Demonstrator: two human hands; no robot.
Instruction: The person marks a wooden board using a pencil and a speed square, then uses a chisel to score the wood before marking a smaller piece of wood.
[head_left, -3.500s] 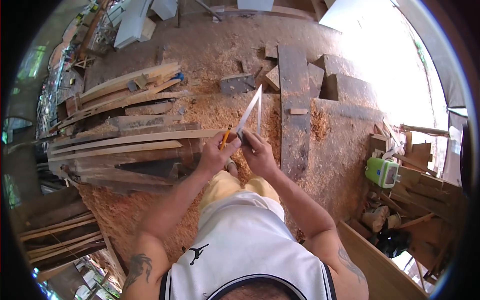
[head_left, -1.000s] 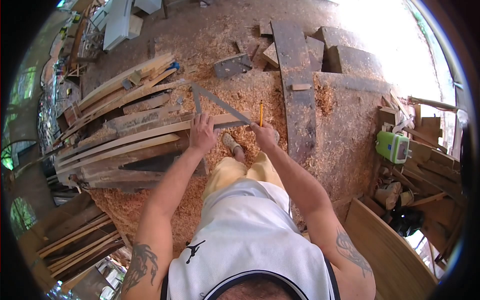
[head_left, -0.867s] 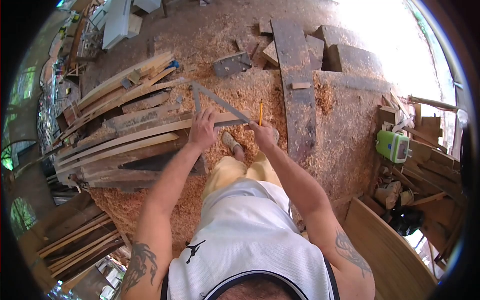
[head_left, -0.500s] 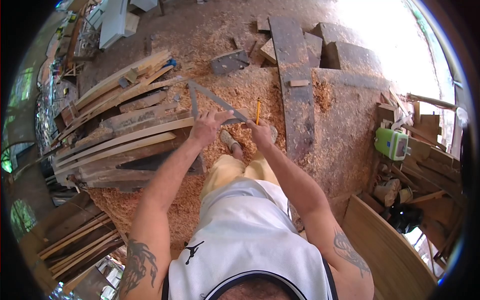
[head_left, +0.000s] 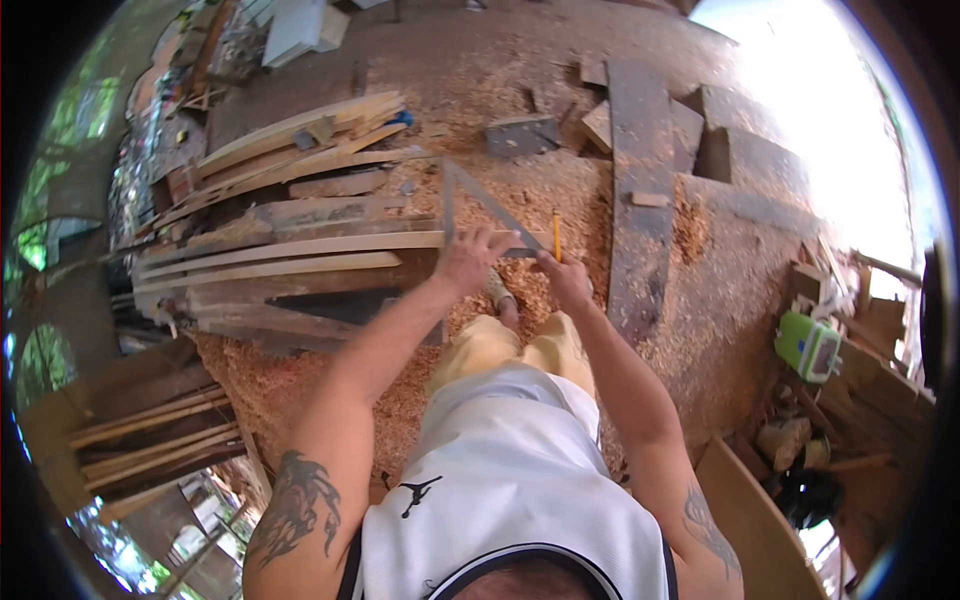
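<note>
A grey triangular set square (head_left: 487,196) with an open middle lies across the end of a long, pale wooden strip (head_left: 370,243). My left hand (head_left: 466,262) grips the set square's lower left side against the strip, its fingers stretching along the wood. On the right, my right hand (head_left: 568,281) is closed around a yellow pencil (head_left: 557,237) that points upward. That hand's fingertips are at the lower right corner of the set square. The undersides of both hands' grips are hidden.
More boards (head_left: 300,140) are piled at the left, with a dark triangular piece (head_left: 335,304) near me. A long dark plank (head_left: 640,130) lies ahead to the right, carrying a small block (head_left: 649,199). Shavings cover the ground. A green box (head_left: 808,346) sits among scraps at right.
The view has swung, so the surroundings, hands and set square appear farther right. My left fingers reach a little farther along the strip. The pencil remains in my right hand.
</note>
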